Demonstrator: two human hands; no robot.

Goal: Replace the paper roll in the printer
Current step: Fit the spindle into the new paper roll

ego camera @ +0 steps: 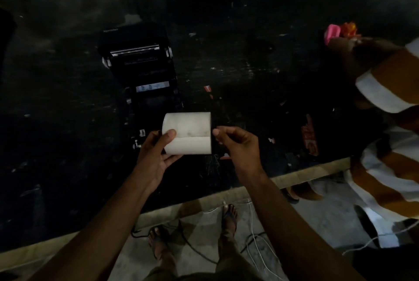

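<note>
A white paper roll (188, 131) is held above the dark table, just in front of the printer. My left hand (156, 154) grips its left end, thumb on top and fingers underneath. My right hand (238, 144) pinches at the roll's right end with thumb and fingers. The black printer (140, 65) stands behind the roll with its lid tipped open toward the back; its paper bay looks dark and I cannot tell what is in it.
The black table (68, 144) is scuffed, with a wooden front edge (317, 169). Another person in a striped brown and white shirt (385, 90) leans on the right side. A pink object (332, 32) lies at the far right. Cables (256, 246) trail on the floor.
</note>
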